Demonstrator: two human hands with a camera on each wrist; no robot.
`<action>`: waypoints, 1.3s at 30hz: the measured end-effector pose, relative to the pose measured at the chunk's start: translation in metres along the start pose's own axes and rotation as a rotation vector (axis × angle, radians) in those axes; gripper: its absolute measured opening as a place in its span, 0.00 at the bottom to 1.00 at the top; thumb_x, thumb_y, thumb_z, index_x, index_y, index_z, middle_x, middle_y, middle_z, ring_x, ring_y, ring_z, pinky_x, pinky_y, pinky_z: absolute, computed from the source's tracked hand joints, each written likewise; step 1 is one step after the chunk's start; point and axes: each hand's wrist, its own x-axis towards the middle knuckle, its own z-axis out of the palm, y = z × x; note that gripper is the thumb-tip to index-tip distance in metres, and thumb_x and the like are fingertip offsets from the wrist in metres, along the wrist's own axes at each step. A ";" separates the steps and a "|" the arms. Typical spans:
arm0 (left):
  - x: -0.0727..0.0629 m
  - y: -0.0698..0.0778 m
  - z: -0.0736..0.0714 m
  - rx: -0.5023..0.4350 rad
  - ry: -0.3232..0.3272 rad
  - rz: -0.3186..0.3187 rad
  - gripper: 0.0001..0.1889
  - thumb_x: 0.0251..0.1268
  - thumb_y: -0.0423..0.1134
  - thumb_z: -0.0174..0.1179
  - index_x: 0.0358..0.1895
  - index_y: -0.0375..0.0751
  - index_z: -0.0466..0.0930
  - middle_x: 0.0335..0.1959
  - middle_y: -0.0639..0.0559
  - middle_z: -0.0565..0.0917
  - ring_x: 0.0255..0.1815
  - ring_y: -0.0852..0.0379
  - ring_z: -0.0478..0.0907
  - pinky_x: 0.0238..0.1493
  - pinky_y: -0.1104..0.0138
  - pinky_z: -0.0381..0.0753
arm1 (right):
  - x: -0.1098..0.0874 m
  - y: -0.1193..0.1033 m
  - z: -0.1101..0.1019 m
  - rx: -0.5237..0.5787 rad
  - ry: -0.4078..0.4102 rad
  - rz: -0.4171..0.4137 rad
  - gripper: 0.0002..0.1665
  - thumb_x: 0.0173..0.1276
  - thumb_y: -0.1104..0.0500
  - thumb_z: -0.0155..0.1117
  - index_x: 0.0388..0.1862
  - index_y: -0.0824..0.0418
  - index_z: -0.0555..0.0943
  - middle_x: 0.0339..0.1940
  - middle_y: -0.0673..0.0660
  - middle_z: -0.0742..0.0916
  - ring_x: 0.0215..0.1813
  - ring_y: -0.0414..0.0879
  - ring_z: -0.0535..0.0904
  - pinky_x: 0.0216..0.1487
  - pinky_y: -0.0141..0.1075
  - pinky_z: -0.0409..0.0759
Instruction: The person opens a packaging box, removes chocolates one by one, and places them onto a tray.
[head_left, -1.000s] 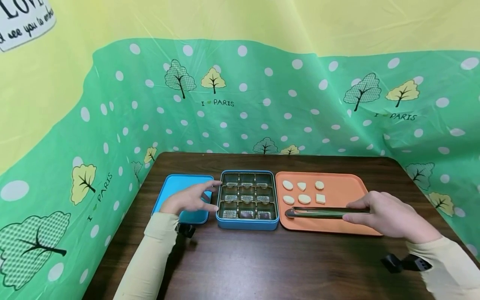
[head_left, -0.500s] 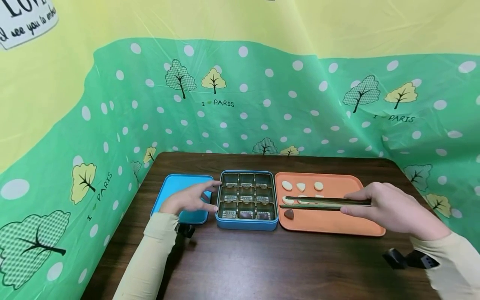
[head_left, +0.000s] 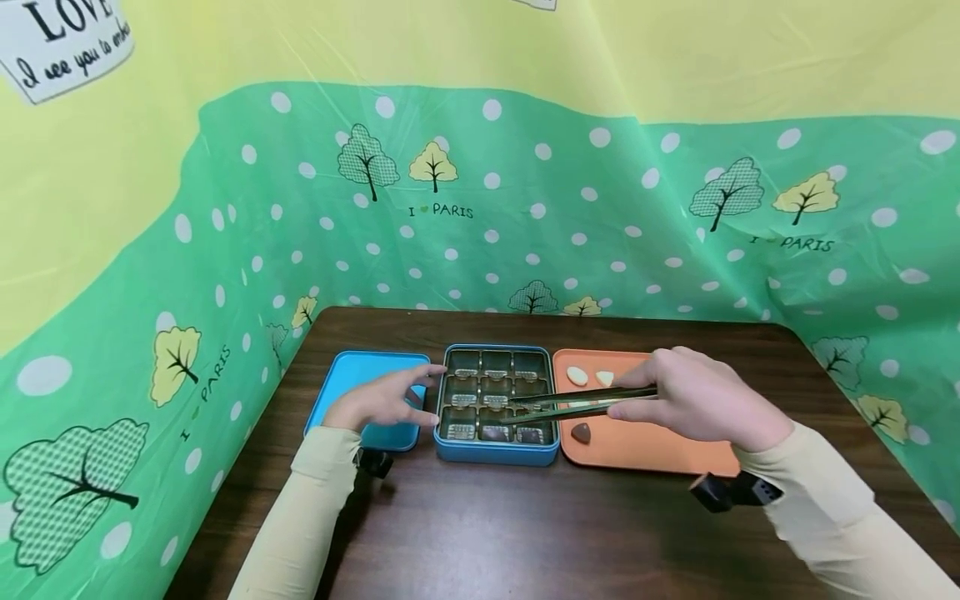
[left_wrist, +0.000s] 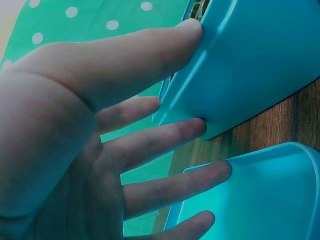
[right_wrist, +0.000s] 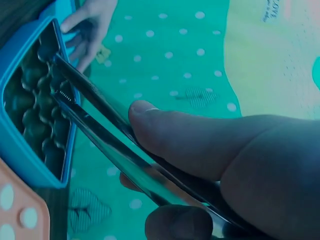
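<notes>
My right hand holds a pair of metal tongs, thumb on one arm and fingers on the other. The tong tips stand apart over the compartments of the blue box, with nothing visible between them in the right wrist view. Spread fingers mark my left hand, at the box's left side; in the left wrist view its thumb touches the rim. A brown chocolate piece lies on the orange tray. Behind the tongs are cream-white pieces, some hidden by my right hand.
The blue lid lies left of the box, partly beneath my left hand. Box and tray stand side by side on the dark wooden table. A patterned green and yellow cloth hangs behind and around the table.
My right hand has carried the tongs up and left from the tray to the box, and their tips have spread. The brown piece, hidden before, now shows. My left hand stays put.
</notes>
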 end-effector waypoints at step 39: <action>0.001 0.000 -0.002 0.013 -0.011 0.007 0.45 0.66 0.45 0.76 0.83 0.54 0.61 0.75 0.42 0.73 0.61 0.40 0.81 0.60 0.45 0.82 | 0.053 -0.074 0.029 -0.350 -0.123 -0.048 0.30 0.63 0.42 0.80 0.10 0.47 0.73 0.08 0.44 0.73 0.15 0.40 0.70 0.16 0.34 0.61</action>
